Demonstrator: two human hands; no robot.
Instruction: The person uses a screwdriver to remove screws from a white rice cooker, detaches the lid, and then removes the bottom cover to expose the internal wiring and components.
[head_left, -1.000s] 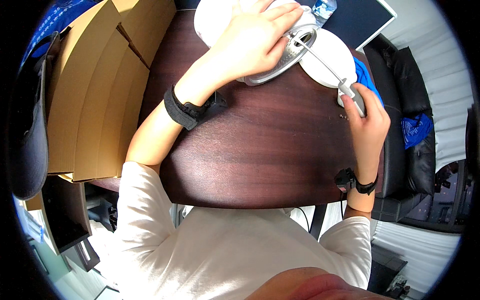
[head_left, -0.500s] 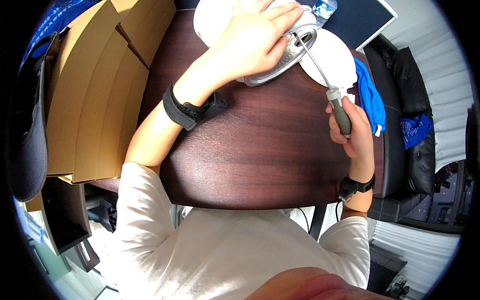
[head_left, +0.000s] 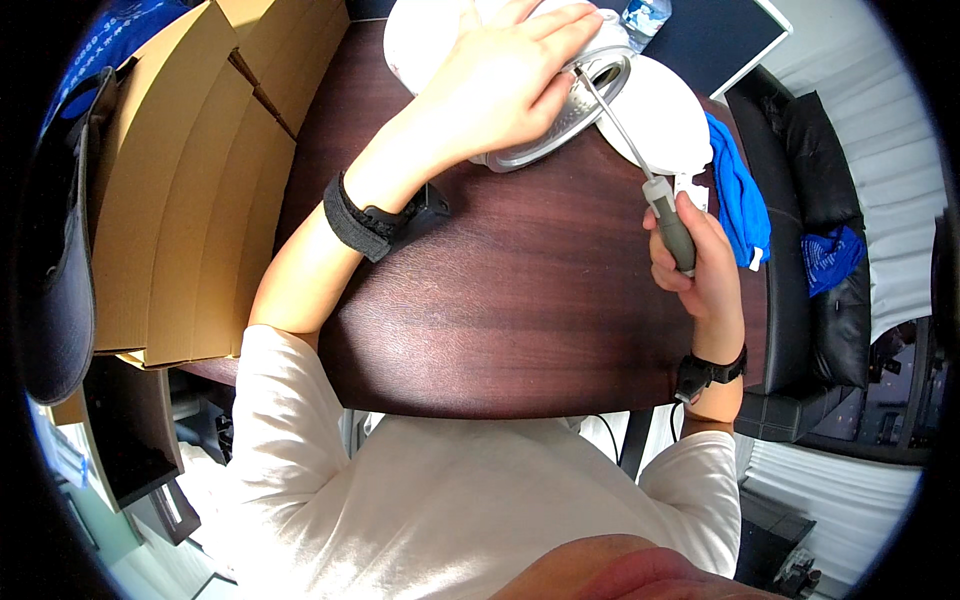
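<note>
At the far side of the table, my left hand [head_left: 500,85] lies over a white appliance [head_left: 430,45] with a silver oval rim and a perforated metal face [head_left: 585,108]. Its fingers are stretched out and spread across the white casing, with the thumb apart beside the metal face. My right hand [head_left: 708,255] is closed around the grey-green handle of a screwdriver [head_left: 668,225]. The long shaft slants up and left, and its tip meets the appliance near the dark opening beside my left fingers. The exact contact point is too small to make out.
A round white piece [head_left: 660,115] lies right of the appliance, beside a blue cloth [head_left: 738,190]. A clear bottle [head_left: 646,22] stands behind. Cardboard boxes [head_left: 190,200] line the table's left side, with a dark cap [head_left: 65,290] next to them. A black sofa [head_left: 820,160] is at the right.
My right hand and the screwdriver handle have shifted slightly left, with the tip still at the appliance. My left hand stays in nearly the same place.
</note>
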